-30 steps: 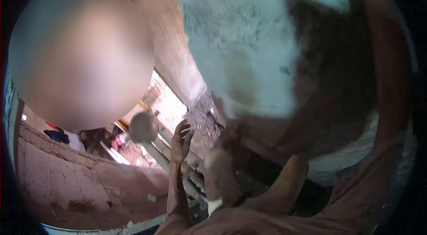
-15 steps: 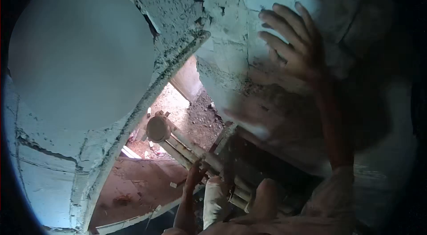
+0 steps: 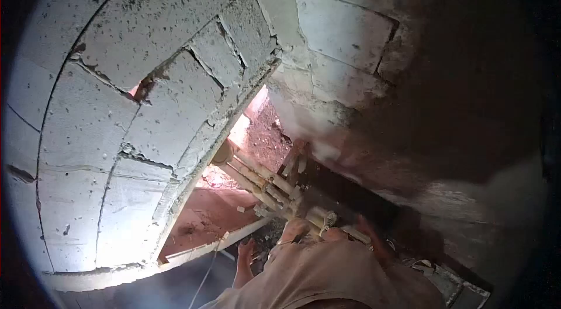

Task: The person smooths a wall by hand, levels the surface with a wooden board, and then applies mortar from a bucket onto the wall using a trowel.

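My left hand (image 3: 246, 250) is low in the head view, beside my left knee and near the ends of the poles. Its fingers look apart, with nothing visible in them. My right hand (image 3: 373, 234) is beside my right knee, close to the poles, blurred and dim, so its grip does not show. Several pale round poles (image 3: 266, 183), bamboo-like, run from under the block wall toward my knees. A cord-like wrapping (image 3: 329, 221) goes round one of them.
A block wall (image 3: 158, 116) with open joints and gaps rises at left, its rough edge slanting across the middle. Through the opening lie rubble and dirt (image 3: 267, 133). A reddish surface (image 3: 204, 215) is below it. Another block wall (image 3: 345, 34) stands at right, mostly shadowed. A thin string (image 3: 204, 280) hangs at lower left.
My right hand has come down from its raised, spread position to beside my knee. My left hand has moved lower, off the poles. The large grey disc at upper left has gone from view.
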### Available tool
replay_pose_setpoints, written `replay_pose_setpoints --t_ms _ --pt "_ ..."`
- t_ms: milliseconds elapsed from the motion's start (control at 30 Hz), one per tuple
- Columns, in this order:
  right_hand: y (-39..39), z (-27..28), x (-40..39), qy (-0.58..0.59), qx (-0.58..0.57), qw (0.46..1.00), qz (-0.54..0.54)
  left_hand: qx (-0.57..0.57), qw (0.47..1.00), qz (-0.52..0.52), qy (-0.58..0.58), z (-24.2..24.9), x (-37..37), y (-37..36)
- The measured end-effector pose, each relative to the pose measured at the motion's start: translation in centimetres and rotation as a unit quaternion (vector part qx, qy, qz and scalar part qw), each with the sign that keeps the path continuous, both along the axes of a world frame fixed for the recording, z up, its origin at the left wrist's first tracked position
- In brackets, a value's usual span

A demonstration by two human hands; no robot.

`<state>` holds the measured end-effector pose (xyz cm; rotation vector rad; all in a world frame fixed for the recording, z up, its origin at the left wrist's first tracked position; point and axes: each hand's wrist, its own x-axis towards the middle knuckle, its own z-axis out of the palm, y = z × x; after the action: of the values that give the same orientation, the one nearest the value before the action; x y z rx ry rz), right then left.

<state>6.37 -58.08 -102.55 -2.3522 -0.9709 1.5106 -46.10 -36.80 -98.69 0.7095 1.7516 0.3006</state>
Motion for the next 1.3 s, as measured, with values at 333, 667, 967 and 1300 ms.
replay_pose_setpoints --t_ms 333,667,967,1300 --pt "-6.9 1.2 -3.0 -0.048 0.056 0.968 -0.238 0.033 0.977 -0.210 0.001 2.7 10.5 18.2" --pt "1.1 10.6 -12.0 -0.052 0.237 0.863 -0.444 0.010 0.856 -0.513 -0.059 1.7 20.8 32.0" --pt "-11.0 4.5 -30.4 0.028 -0.131 0.812 -0.568 -0.099 0.857 -0.488 -0.136 -2.6 26.5 27.3" --pt "-18.8 2.6 -24.9 -0.047 0.008 0.786 -0.617 -0.038 0.724 -0.688 -0.037 3.4 34.8 18.1"
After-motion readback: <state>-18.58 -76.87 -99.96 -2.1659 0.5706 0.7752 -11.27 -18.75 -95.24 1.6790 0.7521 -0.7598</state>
